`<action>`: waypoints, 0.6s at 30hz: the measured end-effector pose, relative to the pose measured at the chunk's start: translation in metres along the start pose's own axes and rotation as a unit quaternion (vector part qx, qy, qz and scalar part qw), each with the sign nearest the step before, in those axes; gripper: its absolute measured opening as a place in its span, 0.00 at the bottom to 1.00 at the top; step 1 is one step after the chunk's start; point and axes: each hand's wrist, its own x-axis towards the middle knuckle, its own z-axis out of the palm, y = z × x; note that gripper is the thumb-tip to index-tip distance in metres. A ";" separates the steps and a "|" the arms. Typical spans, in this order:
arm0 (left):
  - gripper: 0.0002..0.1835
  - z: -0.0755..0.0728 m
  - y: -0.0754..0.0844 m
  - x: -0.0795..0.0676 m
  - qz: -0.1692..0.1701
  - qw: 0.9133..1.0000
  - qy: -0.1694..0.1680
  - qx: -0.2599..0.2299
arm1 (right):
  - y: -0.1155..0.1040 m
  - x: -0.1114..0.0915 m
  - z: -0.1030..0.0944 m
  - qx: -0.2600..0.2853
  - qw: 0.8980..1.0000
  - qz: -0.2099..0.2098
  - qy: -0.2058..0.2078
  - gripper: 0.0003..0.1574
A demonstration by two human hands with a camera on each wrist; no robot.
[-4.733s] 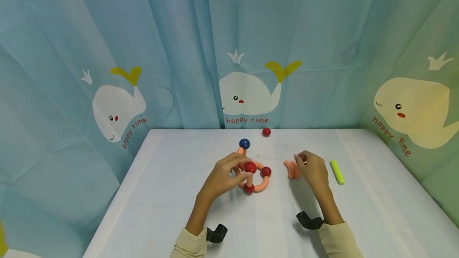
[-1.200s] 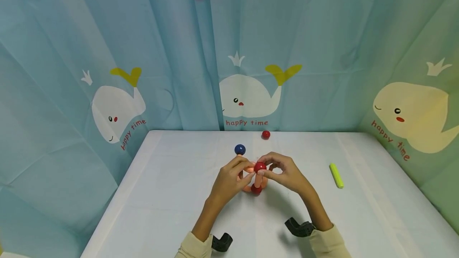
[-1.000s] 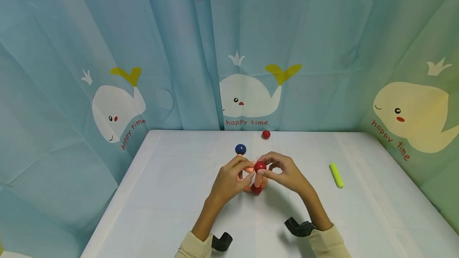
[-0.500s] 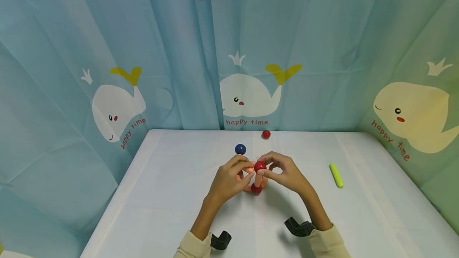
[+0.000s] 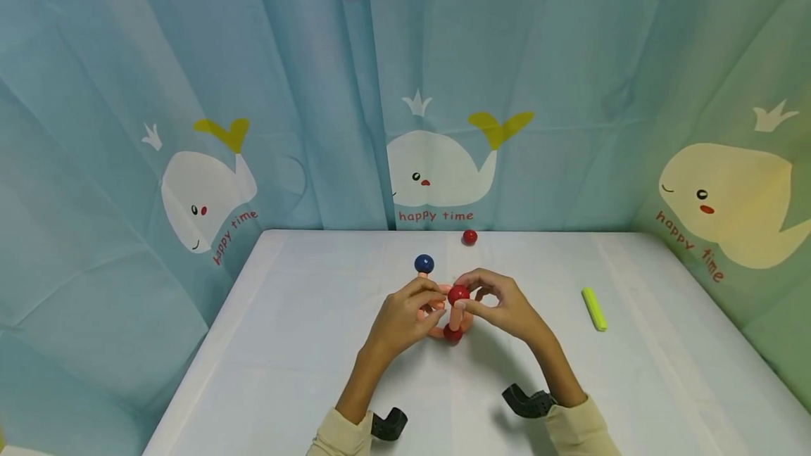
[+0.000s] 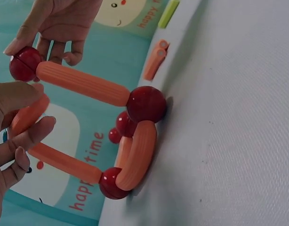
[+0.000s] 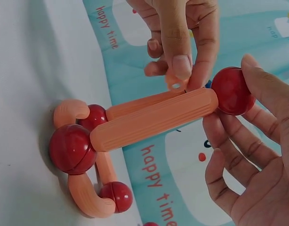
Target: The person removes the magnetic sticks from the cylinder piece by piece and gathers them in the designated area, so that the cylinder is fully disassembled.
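1. The left hand (image 5: 405, 319) pinches a short, curved, orange plastic-looking stick (image 6: 31, 114) between thumb and fingers; the right hand (image 5: 507, 308) grasps a glossy red ball (image 5: 459, 295) with thumb and fingertips.
2. That ball caps a straight, ribbed orange stick (image 5: 456, 318), roughly upright, whose foot meets a red lower ball (image 5: 453, 333) at the white desk (image 5: 304, 357).
3. The framework stands mid-desk: curved orange base pieces (image 7: 88, 197) link red balls low down. A second straight orange stick (image 6: 64, 162) also rises from it; a dark blue ball (image 5: 424, 264) shows beyond the left hand.
4. In the right wrist view, the curved stick's near end is bare and apart from the held ball. Fingers cover its other end, so I cannot tell whether that touches anything.
5. Joining the curved stick well probably calls for turning its bare end squarely to the ball and bringing it in straight.
6. The right hand does best to brace the ball lightly, leaving its facing side free; a sideways shove could tip the upright off its foot.
7. Two spare orange sticks (image 6: 155, 63) lie near the right hand, worth keeping clear of the wrist.
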 end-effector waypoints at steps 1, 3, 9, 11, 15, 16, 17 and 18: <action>0.11 0.000 0.000 -0.001 -0.001 1.000 -0.002 0.002 | 0.000 0.000 0.000 0.000 1.000 0.001 0.000 0.15; 0.11 0.000 -0.001 -0.001 -0.001 1.000 -0.005 0.005 | -0.001 0.000 0.001 -0.001 1.000 0.007 0.000 0.15; 0.11 0.001 -0.005 -0.003 0.009 1.000 -0.005 0.001 | 0.017 0.000 0.006 0.005 1.000 0.008 0.004 0.17; 0.10 0.001 -0.006 -0.003 0.010 1.000 -0.003 0.001 | 0.027 0.000 0.008 0.009 1.000 0.004 0.007 0.18; 0.07 0.001 -0.007 -0.003 0.007 1.000 0.007 -0.002 | 0.040 -0.001 0.010 0.018 1.000 0.006 0.008 0.20; 0.07 0.001 -0.007 -0.003 0.004 1.000 0.011 -0.005 | 0.041 -0.001 0.011 0.017 1.000 0.005 0.007 0.20; 0.06 0.001 -0.007 -0.003 0.002 1.000 0.016 -0.005 | 0.042 -0.002 0.011 0.018 1.000 0.006 0.006 0.20; 0.05 0.001 -0.007 -0.003 -0.002 1.000 0.022 -0.005 | 0.042 -0.002 0.011 0.018 1.000 0.009 0.004 0.20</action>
